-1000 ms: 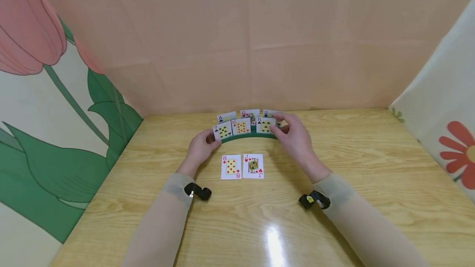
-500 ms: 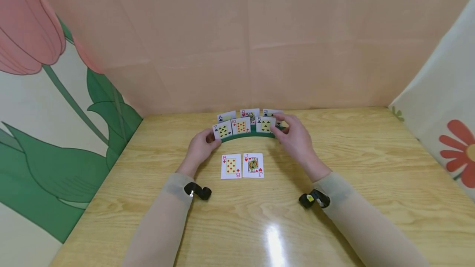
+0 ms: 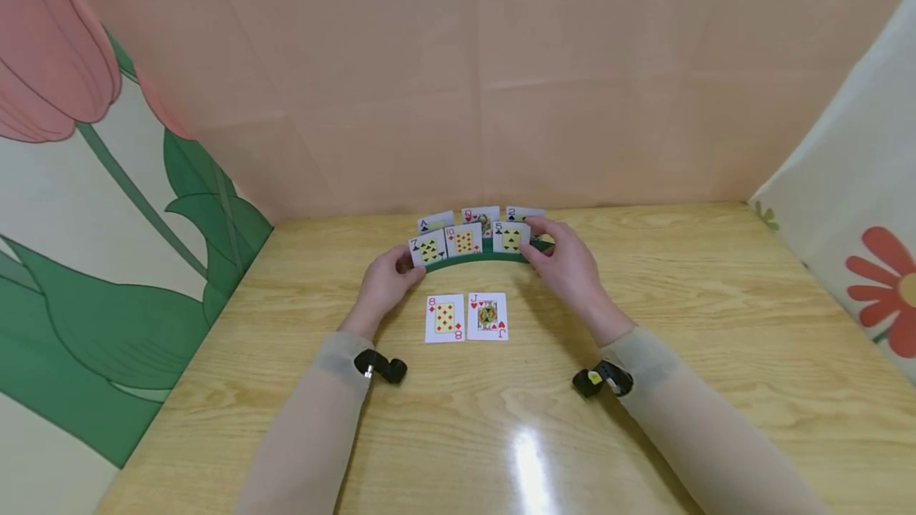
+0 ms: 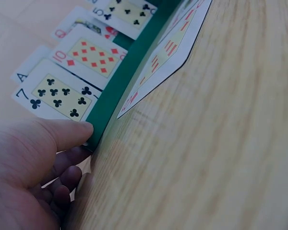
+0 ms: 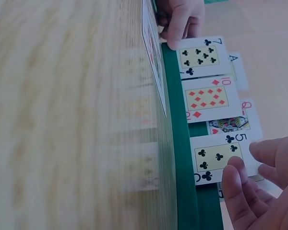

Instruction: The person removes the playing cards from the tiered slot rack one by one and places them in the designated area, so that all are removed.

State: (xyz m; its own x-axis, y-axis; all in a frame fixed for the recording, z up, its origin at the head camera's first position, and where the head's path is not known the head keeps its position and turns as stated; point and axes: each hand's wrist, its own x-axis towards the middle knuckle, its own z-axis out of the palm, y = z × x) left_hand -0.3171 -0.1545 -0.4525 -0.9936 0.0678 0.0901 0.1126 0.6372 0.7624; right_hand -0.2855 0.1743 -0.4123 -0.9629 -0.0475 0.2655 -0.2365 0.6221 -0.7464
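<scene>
From where I sit, the head view gives me the whole layout: the left hand (image 3: 386, 280) at one end of the curved green card holder (image 5: 172, 76), the right hand (image 3: 570, 269) toward the other. The holder stands near the far edge of the wooden tabletop (image 3: 458, 412).

My left grip is on the holder itself; the left wrist view shows the thumb across its front end and the other fingers curled behind. (Whether that thumb also touches the seven of clubs (image 4: 57, 96), I cannot tell.) On the right, thumb and forefinger pinch the outer side of the five of clubs (image 5: 213, 153), which stands in the front row of the holder.

The ten of diamonds (image 4: 90, 56) stands just beside the seven, and the right wrist view opens up the gap between ten and five, with the queen of hearts (image 5: 230, 124) behind it. The back row reads best from the head: a black ace (image 3: 438, 221), the queen, a black two (image 3: 525, 214). That view also shows the eight of diamonds (image 3: 445, 319) and jack of hearts (image 3: 488, 316) lying face up in front of the holder; the wrists catch them at a steep slant. Only the right wrist picks up card reflections (image 5: 141, 163) in the glossy wood.
</scene>
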